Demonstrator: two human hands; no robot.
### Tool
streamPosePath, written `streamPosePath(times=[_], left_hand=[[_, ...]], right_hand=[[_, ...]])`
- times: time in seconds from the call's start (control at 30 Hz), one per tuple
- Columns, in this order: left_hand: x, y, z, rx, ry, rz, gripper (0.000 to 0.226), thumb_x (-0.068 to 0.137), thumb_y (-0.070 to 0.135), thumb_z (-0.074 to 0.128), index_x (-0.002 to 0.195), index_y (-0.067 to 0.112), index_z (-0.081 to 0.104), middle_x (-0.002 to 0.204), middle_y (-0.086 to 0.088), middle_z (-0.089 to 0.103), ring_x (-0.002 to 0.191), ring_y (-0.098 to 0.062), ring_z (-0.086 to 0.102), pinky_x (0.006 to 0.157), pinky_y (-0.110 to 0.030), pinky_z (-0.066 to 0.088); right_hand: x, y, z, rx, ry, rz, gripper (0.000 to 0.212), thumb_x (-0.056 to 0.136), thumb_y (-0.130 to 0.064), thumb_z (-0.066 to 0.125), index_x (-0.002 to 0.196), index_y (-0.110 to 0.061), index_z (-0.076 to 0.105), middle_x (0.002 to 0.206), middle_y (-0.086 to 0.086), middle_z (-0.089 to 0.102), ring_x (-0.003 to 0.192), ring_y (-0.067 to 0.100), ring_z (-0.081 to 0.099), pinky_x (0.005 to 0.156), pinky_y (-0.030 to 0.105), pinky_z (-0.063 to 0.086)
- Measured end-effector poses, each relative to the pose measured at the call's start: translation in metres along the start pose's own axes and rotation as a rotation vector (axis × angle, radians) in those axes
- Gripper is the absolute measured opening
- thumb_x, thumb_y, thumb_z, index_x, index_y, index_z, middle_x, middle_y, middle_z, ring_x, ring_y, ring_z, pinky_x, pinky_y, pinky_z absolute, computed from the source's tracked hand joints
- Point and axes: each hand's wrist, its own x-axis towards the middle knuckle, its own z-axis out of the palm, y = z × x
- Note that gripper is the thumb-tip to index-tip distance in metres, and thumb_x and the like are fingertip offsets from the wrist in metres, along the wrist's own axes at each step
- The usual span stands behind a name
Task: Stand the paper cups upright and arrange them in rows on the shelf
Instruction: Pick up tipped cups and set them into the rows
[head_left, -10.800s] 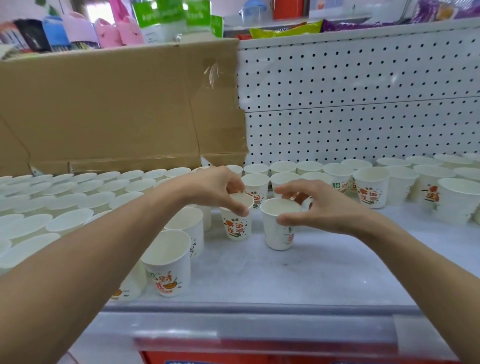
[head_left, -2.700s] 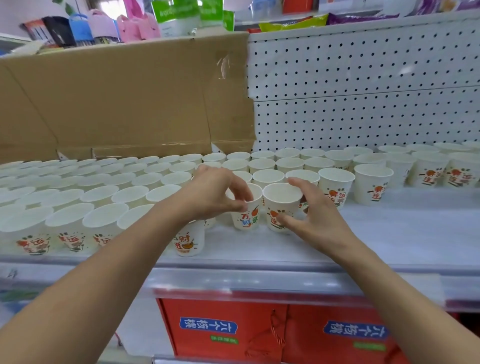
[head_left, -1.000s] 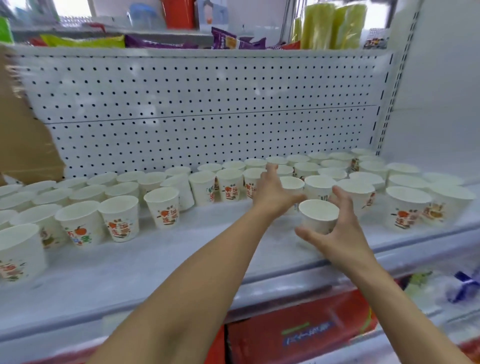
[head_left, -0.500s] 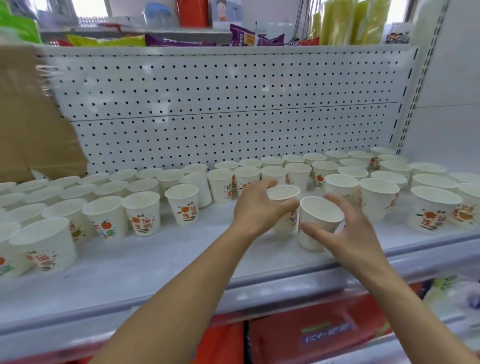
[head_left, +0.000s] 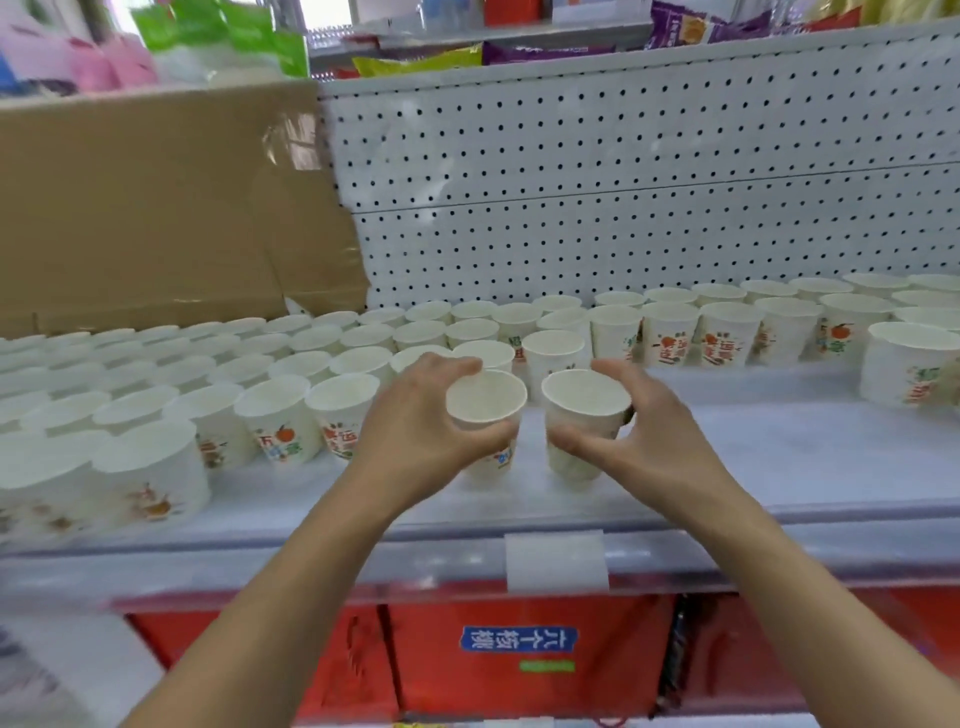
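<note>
My left hand (head_left: 415, 431) grips a white paper cup (head_left: 487, 400) upright, thumb and fingers curled round its wall. Just to its right, my right hand (head_left: 644, 441) grips a second upright paper cup (head_left: 586, 397) the same way. Both cups are near the front middle of the white shelf (head_left: 779, 447), side by side and a little apart; whether they touch the shelf I cannot tell. Several rows of upright cups (head_left: 291, 374) fill the shelf to the left. A looser line of cups (head_left: 727, 332) stands along the back right.
A brown cardboard sheet (head_left: 156, 208) leans at the back left against the white pegboard (head_left: 623, 182). A large cup (head_left: 914, 364) stands at the far right. Red bags (head_left: 519, 654) sit on the level below the shelf's front rail (head_left: 556, 558).
The view has swung back left along the shelf. Both hands have carried their two cups leftward from the right-hand group to beside the tidy rows.
</note>
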Motion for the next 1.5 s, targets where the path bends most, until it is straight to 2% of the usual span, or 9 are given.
streamPosePath(times=[0.3, 0.5, 0.6, 0.8, 0.97, 1.1, 1.3, 1.4, 1.5], left_hand=[[0.008, -0.041, -0.036, 0.332, -0.135, 0.072, 0.074, 0.068, 0.064, 0.070, 0.134, 0.038, 0.049, 0.134, 0.014, 0.048, 0.129, -0.007, 0.025, 0.096, -0.029, 0.014], [0.003, -0.051, -0.043, 0.149, -0.058, 0.213, 0.039, 0.070, 0.058, 0.071, 0.106, 0.044, 0.065, 0.100, 0.031, 0.057, 0.111, 0.005, 0.037, 0.096, -0.027, 0.018], [0.006, -0.058, -0.043, 0.216, -0.079, 0.245, 0.018, 0.082, 0.042, 0.070, 0.099, 0.041, 0.070, 0.093, 0.026, 0.063, 0.108, -0.001, 0.046, 0.091, -0.025, 0.016], [0.008, -0.068, -0.054, 0.300, -0.110, 0.234, 0.019, 0.088, 0.026, 0.066, 0.104, 0.035, 0.070, 0.089, 0.030, 0.047, 0.114, -0.003, 0.040, 0.098, -0.025, 0.013], [0.010, -0.072, -0.052, 0.260, -0.129, 0.237, 0.029, 0.081, 0.031, 0.070, 0.109, 0.039, 0.065, 0.111, 0.019, 0.058, 0.121, -0.001, 0.036, 0.105, -0.028, 0.007], [0.013, -0.069, -0.050, 0.230, -0.103, 0.245, 0.020, 0.083, 0.036, 0.071, 0.103, 0.036, 0.068, 0.094, 0.029, 0.051, 0.101, 0.010, 0.029, 0.103, -0.027, 0.011], [0.015, -0.069, -0.051, 0.253, -0.129, 0.235, 0.020, 0.086, 0.029, 0.068, 0.105, 0.036, 0.069, 0.098, 0.025, 0.052, 0.107, 0.004, 0.033, 0.102, -0.027, 0.010], [0.015, -0.067, -0.049, 0.229, -0.145, 0.245, 0.022, 0.085, 0.033, 0.070, 0.106, 0.034, 0.068, 0.100, 0.024, 0.053, 0.090, 0.011, 0.022, 0.091, -0.021, 0.010], [0.017, -0.066, -0.049, 0.241, -0.145, 0.250, 0.016, 0.086, 0.032, 0.069, 0.102, 0.033, 0.071, 0.092, 0.025, 0.052, 0.094, 0.005, 0.029, 0.091, -0.022, 0.012]], right_hand=[[0.011, -0.022, 0.039, -0.029, -0.161, -0.032, 0.098, 0.064, -0.047, 0.082, 0.145, -0.027, 0.030, 0.138, 0.000, 0.043, 0.128, 0.019, 0.041, 0.104, 0.040, 0.040], [0.008, -0.016, 0.036, 0.077, -0.148, -0.112, 0.067, 0.081, -0.022, 0.069, 0.140, -0.034, 0.040, 0.141, -0.014, 0.043, 0.124, 0.008, 0.041, 0.095, 0.026, 0.043], [0.011, -0.016, 0.043, 0.036, -0.101, -0.166, 0.044, 0.081, -0.017, 0.068, 0.122, -0.031, 0.057, 0.127, -0.011, 0.051, 0.106, 0.005, 0.050, 0.082, 0.022, 0.046], [0.014, -0.021, 0.050, -0.092, -0.007, -0.240, 0.018, 0.082, -0.025, 0.072, 0.099, -0.024, 0.064, 0.090, -0.004, 0.050, 0.074, 0.006, 0.049, 0.069, 0.022, 0.039], [0.014, -0.029, 0.047, -0.103, -0.005, -0.308, 0.006, 0.084, -0.024, 0.071, 0.083, -0.020, 0.067, 0.058, -0.010, 0.049, 0.057, 0.008, 0.044, 0.058, 0.027, 0.039], [0.013, -0.035, 0.053, -0.130, -0.002, -0.332, 0.008, 0.084, -0.030, 0.071, 0.086, -0.022, 0.073, 0.044, -0.017, 0.046, 0.055, 0.002, 0.051, 0.055, 0.024, 0.037], [0.013, -0.031, 0.039, -0.186, -0.027, -0.272, 0.029, 0.085, -0.035, 0.063, 0.113, -0.041, 0.063, 0.060, -0.009, 0.054, 0.062, 0.005, 0.051, 0.059, 0.030, 0.045], [0.014, -0.026, 0.036, -0.276, -0.057, -0.234, 0.023, 0.084, -0.030, 0.062, 0.105, -0.039, 0.063, 0.064, -0.011, 0.056, 0.066, 0.002, 0.052, 0.059, 0.028, 0.043], [0.016, -0.027, 0.043, -0.276, -0.029, -0.237, 0.008, 0.088, -0.031, 0.062, 0.094, -0.034, 0.067, 0.063, -0.016, 0.054, 0.065, 0.000, 0.051, 0.055, 0.024, 0.036]])
